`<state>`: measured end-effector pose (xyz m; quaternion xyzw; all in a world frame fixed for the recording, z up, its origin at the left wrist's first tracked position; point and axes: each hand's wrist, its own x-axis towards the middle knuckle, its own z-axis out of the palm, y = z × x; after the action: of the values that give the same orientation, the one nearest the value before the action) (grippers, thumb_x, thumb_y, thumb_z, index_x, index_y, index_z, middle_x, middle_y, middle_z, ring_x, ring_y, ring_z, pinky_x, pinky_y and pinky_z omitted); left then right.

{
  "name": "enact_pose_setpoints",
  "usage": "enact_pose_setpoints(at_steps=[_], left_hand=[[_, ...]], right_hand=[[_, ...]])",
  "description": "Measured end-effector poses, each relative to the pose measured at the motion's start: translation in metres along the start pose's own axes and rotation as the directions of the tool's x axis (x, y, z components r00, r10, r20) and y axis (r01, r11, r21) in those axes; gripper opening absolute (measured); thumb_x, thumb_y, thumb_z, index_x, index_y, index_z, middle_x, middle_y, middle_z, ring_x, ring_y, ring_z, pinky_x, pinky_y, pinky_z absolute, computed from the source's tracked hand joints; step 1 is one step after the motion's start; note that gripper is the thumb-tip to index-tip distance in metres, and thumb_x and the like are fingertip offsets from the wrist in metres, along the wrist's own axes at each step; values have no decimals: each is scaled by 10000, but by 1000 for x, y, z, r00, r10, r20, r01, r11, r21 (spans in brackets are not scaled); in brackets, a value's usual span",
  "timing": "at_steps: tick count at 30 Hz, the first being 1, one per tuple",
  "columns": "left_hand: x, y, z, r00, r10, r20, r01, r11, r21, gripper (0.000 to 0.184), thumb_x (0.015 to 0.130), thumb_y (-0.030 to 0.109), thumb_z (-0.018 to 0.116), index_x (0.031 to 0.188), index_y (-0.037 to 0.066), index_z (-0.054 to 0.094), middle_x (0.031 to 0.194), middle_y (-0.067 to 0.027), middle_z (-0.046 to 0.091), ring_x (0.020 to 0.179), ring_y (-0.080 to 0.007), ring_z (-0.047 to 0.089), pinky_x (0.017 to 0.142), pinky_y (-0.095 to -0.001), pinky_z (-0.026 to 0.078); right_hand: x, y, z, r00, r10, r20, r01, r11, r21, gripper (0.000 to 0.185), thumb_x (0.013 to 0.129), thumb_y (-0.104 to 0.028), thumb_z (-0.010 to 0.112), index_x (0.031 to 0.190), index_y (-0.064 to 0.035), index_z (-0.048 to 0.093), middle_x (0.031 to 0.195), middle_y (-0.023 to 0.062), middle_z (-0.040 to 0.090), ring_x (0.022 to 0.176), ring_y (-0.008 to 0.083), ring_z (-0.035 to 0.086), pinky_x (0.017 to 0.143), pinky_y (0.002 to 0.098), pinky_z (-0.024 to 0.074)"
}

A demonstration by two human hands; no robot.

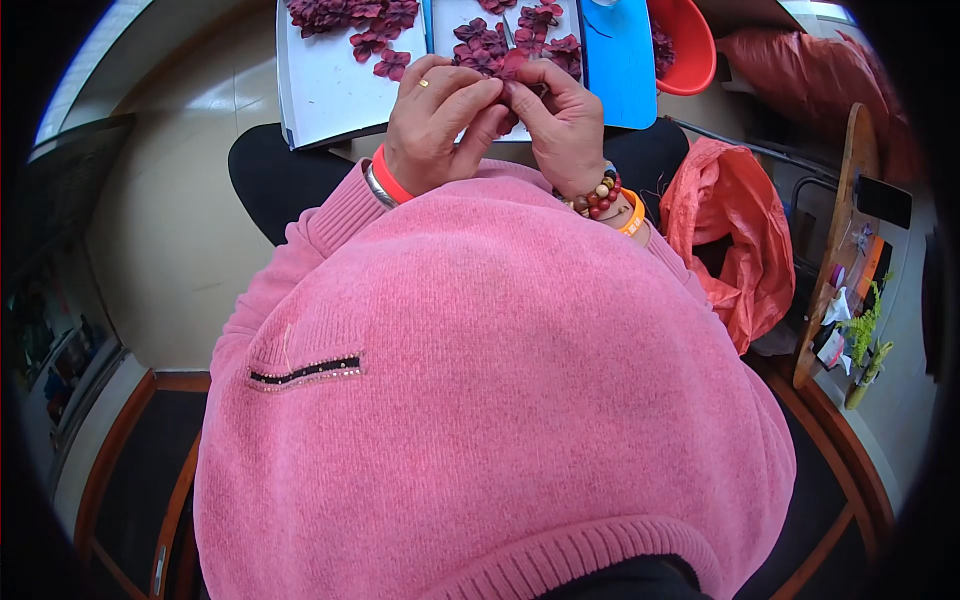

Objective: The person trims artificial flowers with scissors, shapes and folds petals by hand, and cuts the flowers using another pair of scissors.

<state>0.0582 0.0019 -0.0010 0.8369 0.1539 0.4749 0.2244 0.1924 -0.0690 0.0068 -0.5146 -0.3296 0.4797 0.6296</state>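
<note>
Looking down over a pale tiled floor (180,240) and a white tray (345,108) strewn with loose dark red flowers (392,64). Holding left hand (437,120) and right hand (568,122) together at the fingertips, just nearer than the pile, pinching a single flower (508,122) between the thumbs, partly hiding it. Probably needing a light, even grip: steadying with one side, working gently with the other, keeping petals uncreased.

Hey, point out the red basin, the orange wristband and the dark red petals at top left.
Red basin (697,50): head view, on its bare wall.
Orange wristband (635,213): head view, on its outer face.
Dark red petals (328,17): head view, mid-pile.
</note>
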Motion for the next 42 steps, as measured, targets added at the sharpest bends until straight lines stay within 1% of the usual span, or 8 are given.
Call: enact_pose_setpoints(at_steps=[3,9,17,20,21,24,34,42], left_hand=[[2,-2,-2,999,43,20,-43,998,36,285,687,66,688,969,65,641,790,-54,567,729,-177,546,809,-396,392],[1,4,-8,1000,1,27,-2,1000,29,362,652,19,695,1005,94,659,810,-68,559,788,-189,545,904,-438,370],[0,2,-9,999,-52,6,52,997,-57,264,691,-11,647,946,56,659,790,-79,568,785,-198,545,897,-421,379],[-1,-4,-9,990,-108,-91,91,980,-180,191,692,25,662,880,26,626,805,-73,545,714,-166,527,693,-278,432],[2,5,-13,963,-259,-76,230,935,-269,137,759,-11,610,894,12,605,818,-80,568,792,-176,544,838,-327,414],[9,6,-8,916,-376,-142,302,877,-373,136,753,-17,626,882,-2,583,828,-66,530,681,-104,502,610,-218,416],[4,-2,-3,901,-433,8,415,857,-305,118,735,2,621,841,48,598,770,-39,528,674,-138,508,624,-246,413],[2,-4,-5,948,-310,72,311,950,3,112,716,15,620,811,49,572,761,-46,546,717,-195,533,741,-304,395]], right_hand=[[5,11,-10,994,103,45,-110,976,189,244,860,-70,564,1103,-41,551,998,57,612,890,133,583,744,253,495],[7,12,-8,974,120,190,-206,812,546,192,875,-73,540,1065,-47,550,1020,82,603,910,162,595,738,272,527],[7,9,-5,982,113,150,-170,877,449,174,867,-62,550,1037,-32,533,973,82,607,848,148,606,711,265,527],[7,11,-7,988,77,134,-112,955,275,160,861,-90,572,1012,-44,549,874,44,620,740,89,584,612,199,478],[8,12,-9,989,63,135,-88,977,192,157,859,-100,580,1005,-48,555,839,30,622,702,68,573,577,177,456],[5,10,-5,997,36,70,-42,995,91,141,861,-122,587,984,-57,568,764,-2,615,626,28,525,524,147,386],[5,10,-4,987,71,141,-93,983,156,145,862,-132,591,961,-27,574,800,18,620,720,50,572,612,165,450],[4,15,-4,986,130,102,-139,987,85,145,874,-140,572,934,-10,588,821,31,617,723,65,577,669,199,485]])
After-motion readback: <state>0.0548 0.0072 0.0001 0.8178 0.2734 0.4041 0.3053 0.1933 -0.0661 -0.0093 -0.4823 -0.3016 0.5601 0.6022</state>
